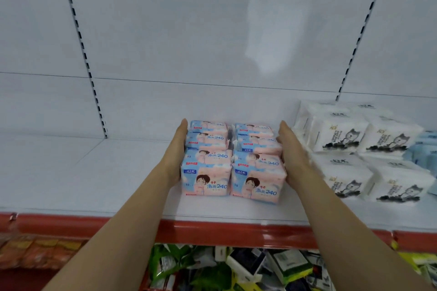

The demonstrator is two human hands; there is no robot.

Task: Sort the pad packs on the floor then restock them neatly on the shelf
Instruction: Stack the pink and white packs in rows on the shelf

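Several pink and blue pad packs (pixel 233 160) stand in two rows on the white shelf (pixel 71 172), front to back. My left hand (pixel 176 151) lies flat against the left side of the left row, fingers straight. Against the right side of the right row, my right hand (pixel 292 151) presses flat, fingers straight too. The block of packs sits squeezed between both palms. Just right of my right hand stand several white pad packs (pixel 369 153) with a grey animal print, in tidy rows.
Light blue packs (pixel 425 149) show at the far right edge. A red strip (pixel 212 231) runs along the shelf front. Below it lies a jumble of green, yellow and white packs (pixel 236 269). Orange packs (pixel 35 253) sit lower left. The shelf's left half is bare.
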